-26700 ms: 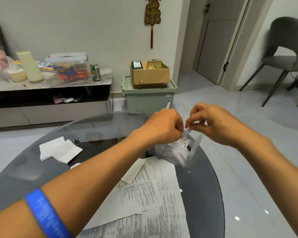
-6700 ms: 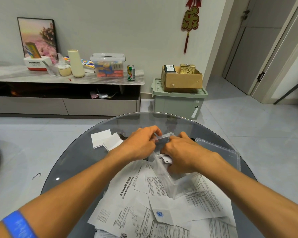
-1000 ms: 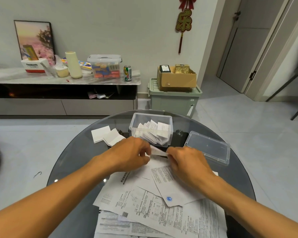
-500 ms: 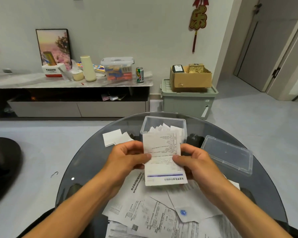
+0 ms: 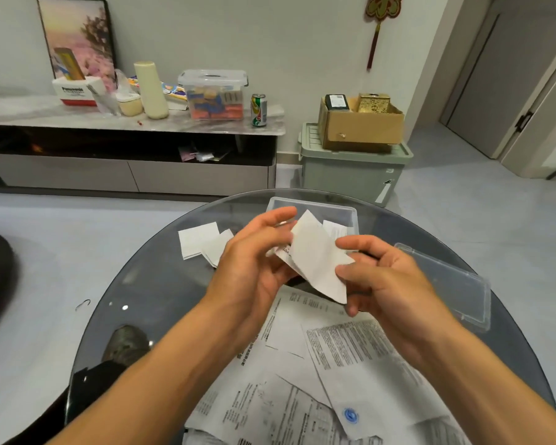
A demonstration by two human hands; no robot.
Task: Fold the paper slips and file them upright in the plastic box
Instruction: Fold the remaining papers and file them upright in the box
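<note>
Both hands are holding a white, partly folded paper slip [image 5: 315,258] in the air, just in front of the clear plastic box [image 5: 341,211]. Right hand [image 5: 382,281] is pinching its right edge; left hand [image 5: 254,261] is cradling the left side, fingers loosely curved.

White paper slip [image 5: 315,252], black-printed sheets [image 5: 350,354], blue round stamp [image 5: 350,415], grey glass table [image 5: 154,284].

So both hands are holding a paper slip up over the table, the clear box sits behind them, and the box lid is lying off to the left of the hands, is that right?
Not quite: the box lid lies to the right of the hands, as the head view shows. Both the left hand and right hand do hold the paper slip above the table, with the clear box behind.
</note>
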